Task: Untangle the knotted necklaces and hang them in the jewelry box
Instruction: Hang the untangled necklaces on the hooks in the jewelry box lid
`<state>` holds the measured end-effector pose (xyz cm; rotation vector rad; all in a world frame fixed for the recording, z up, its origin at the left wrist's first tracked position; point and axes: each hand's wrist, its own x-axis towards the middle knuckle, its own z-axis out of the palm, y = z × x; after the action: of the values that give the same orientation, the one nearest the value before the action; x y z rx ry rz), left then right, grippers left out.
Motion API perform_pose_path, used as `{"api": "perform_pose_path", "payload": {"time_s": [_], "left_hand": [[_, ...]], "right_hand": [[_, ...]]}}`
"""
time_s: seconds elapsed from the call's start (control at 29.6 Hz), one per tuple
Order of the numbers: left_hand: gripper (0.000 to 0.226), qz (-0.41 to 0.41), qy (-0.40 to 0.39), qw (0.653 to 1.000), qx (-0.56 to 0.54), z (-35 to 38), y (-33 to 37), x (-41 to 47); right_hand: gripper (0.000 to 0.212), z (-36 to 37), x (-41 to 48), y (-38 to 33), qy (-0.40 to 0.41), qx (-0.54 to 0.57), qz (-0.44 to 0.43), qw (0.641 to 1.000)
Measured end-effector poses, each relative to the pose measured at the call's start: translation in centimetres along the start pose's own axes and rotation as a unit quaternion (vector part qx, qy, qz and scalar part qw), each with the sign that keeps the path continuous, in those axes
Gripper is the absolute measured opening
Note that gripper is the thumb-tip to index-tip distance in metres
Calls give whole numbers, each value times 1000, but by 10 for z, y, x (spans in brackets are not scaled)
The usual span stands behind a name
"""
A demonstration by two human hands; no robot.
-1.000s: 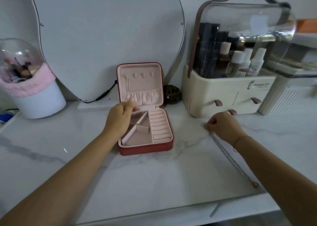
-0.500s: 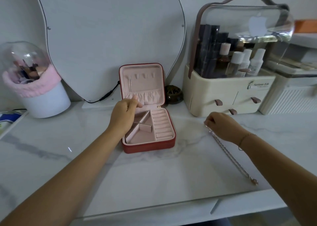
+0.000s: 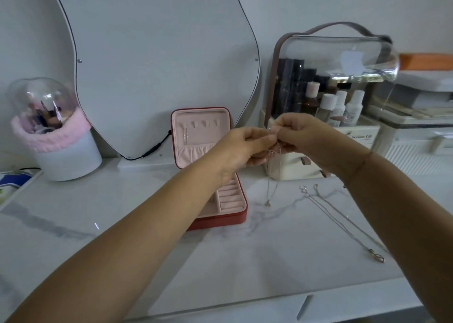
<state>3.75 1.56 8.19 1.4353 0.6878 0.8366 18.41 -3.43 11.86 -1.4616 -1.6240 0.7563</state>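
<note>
Between my fingertips, raised above the tabletop, hangs a thin necklace [image 3: 271, 153]. My left hand [image 3: 245, 146] and right hand [image 3: 301, 136] each pinch it, so close that the thumbs almost meet, with a small tangle and a charm just under the pinch. The rest of the chain trails down until its tip sits on or just above the marble tabletop [image 3: 245, 261]; I cannot tell which. The main risk, as I judge it, is pulling my hands apart. That would draw the knot tighter, and a chain this fine could kink or snap. If my pinch slips, it drops below my right hand, near the two other chains [image 3: 342, 225] lying there, and could tangle with them. Beneath my left forearm the jewelry box [image 3: 220, 222] lies open, its lid hooks [image 3: 206, 124] beyond my left hand and one hung chain [image 3: 185, 134] there already. A careless reach could nudge the box or snag that chain. Right behind my hands, the cosmetics organizer [image 3: 289, 168] has drawer pulls that might catch a swinging loop.
</note>
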Motion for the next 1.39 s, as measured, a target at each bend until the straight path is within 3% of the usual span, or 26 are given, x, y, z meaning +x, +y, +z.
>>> {"api": "perform_pose_path", "payload": {"time_s": [0.14,0.27,0.47,0.54,0.78,1.01,1.18,1.39], "left_hand": [[7,31,35,999,-28,-17,22,-7],[5,64,80,994,22,-42,40,-12],[8,87,159,977,109,-88,52,-17],[13,82,171,977,98,-100,52,-16],[17,52,200,978,19,-118,30,7],[19,110,337,915,190,-141,-18,47],[18,177,452,837,253,-142,-38,62],[9,197,487,803,282,-136,-55,69]], "right_hand": [[14,7,15,-25,-3,50,-22,999],[17,26,36,-43,-58,147,-4,987],[22,39,57,-57,-90,37,-19,995],[21,44,65,-54,-78,36,-27,996],[18,74,95,-30,-66,187,-1,980],[13,108,142,17,125,77,-16,989],[16,133,159,27,251,27,-61,966],[10,151,166,40,317,-117,-106,935]]}}
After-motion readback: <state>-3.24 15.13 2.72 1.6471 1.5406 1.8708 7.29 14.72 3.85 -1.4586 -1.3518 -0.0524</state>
